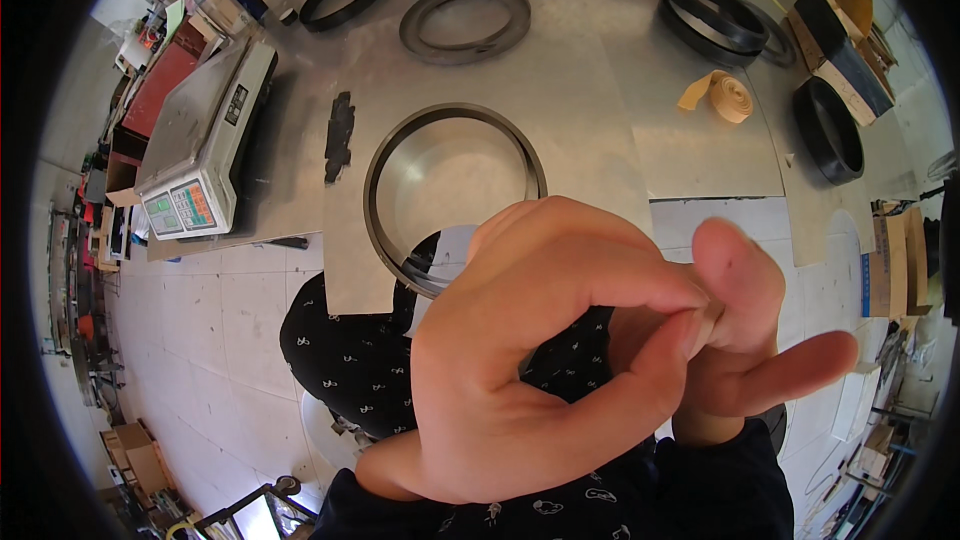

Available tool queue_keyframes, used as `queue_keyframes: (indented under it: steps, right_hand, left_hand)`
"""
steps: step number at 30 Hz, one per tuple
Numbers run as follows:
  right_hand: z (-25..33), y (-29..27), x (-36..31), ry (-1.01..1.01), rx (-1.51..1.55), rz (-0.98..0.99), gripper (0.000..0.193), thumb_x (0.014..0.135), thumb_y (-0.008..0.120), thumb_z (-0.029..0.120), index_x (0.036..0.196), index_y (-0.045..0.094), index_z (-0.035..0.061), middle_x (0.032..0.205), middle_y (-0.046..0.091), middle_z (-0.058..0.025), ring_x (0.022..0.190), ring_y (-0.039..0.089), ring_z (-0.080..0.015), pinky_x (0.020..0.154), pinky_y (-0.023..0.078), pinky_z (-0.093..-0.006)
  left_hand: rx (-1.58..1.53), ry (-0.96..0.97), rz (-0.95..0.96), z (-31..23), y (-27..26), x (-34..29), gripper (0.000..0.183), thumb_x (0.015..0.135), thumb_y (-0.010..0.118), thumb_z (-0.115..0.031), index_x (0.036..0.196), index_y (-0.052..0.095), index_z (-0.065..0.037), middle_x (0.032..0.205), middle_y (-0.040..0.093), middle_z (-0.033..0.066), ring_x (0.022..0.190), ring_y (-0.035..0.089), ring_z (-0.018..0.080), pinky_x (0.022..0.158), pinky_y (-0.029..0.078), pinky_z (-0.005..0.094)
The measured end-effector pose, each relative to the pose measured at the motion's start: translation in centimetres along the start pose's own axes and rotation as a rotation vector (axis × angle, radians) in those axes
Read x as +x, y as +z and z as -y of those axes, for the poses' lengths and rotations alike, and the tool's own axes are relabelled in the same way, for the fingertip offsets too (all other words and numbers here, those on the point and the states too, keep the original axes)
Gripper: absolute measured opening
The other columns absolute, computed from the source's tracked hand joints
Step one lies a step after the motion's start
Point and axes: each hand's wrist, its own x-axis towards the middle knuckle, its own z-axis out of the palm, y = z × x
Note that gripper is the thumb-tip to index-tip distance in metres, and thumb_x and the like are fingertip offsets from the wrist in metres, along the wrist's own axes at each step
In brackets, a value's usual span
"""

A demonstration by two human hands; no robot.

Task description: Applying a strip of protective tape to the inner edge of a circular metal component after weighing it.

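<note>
Two hands meet close under the camera, above a metal ring on the workbench.

The left hand [530,360] curls its fingers and thumb around the right hand [750,340], pinching at a right fingertip; whether anything is held between them cannot be told. The right hand's other fingers stretch loosely. The metal ring [455,195] lies flat on the steel workbench [600,90], a weighing scale [205,140] to its left.
</note>
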Motion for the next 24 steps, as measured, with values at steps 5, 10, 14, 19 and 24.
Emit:
queue_keyframes:
  steps: [5, 10, 14, 19, 24]
  right_hand:
    - [1.8, -0.2, 0.4, 0.098, 0.014, 0.008, 0.096, 0.098, 0.005, 0.074, 0.159, 0.01, -0.0004, 0.052, 0.058, -0.0031, 0.042, 0.042, -0.0118, 0.046, 0.035, -0.0247]
    - [3.7, -0.6, -1.0, 0.416, -0.276, -0.334, 0.072, 0.11, 0.034, 0.034, 0.157, -0.003, -0.0073, 0.043, 0.052, 0.0009, 0.035, 0.045, -0.0089, 0.039, 0.037, -0.0246]
    - [1.5, 0.9, -1.0, 0.214, -0.33, -0.374, 0.084, 0.101, 0.056, 0.021, 0.159, -0.001, -0.002, 0.068, 0.069, -0.0158, 0.058, 0.067, -0.028, 0.053, 0.055, -0.0336]
    - [2.1, 1.5, -1.8, 0.501, -0.432, -0.433, 0.08, 0.101, 0.056, 0.038, 0.155, 0.019, -0.0059, 0.079, 0.075, -0.0187, 0.099, 0.072, -0.0355, 0.107, 0.041, -0.0583]
    - [0.3, 2.0, -2.6, 0.493, -0.522, -0.445, 0.065, 0.097, 0.059, 0.023, 0.151, 0.034, -0.004, 0.11, 0.073, -0.0218, 0.123, 0.062, -0.0342, 0.112, 0.037, -0.0475]
  left_hand:
    - [-0.157, -0.104, 0.126, -0.2, -1.0, -0.7, 0.023, 0.084, 0.07, 0.006, 0.107, 0.066, 0.005, 0.102, 0.063, 0.0166, 0.076, 0.071, 0.0277, 0.067, 0.058, 0.0355]
    - [0.027, -0.251, 0.217, 0.1, -3.4, -3.9, 0.024, 0.079, 0.07, 0.01, 0.101, 0.066, 0.002, 0.109, 0.066, 0.0164, 0.089, 0.064, 0.0272, 0.088, 0.047, 0.0381]
    - [0.351, -0.296, 0.257, 0.5, -2.8, -7.5, 0.029, 0.081, 0.073, 0.005, 0.109, 0.064, 0.001, 0.106, 0.068, 0.0153, 0.094, 0.065, 0.0306, 0.081, 0.05, 0.0362]
    - [0.133, -0.111, 0.37, -0.7, -4.0, -9.1, 0.057, 0.077, 0.073, 0.006, 0.131, 0.055, 0.0, 0.113, 0.069, 0.0172, 0.108, 0.066, 0.0388, 0.095, 0.052, 0.0491]
    - [-1.74, -0.38, 0.383, -3.7, 0.6, -9.5, 0.078, 0.104, 0.041, -0.03, 0.159, -0.002, 0.004, 0.149, 0.042, 0.0352, 0.149, 0.029, 0.0451, 0.122, 0.012, 0.0573]
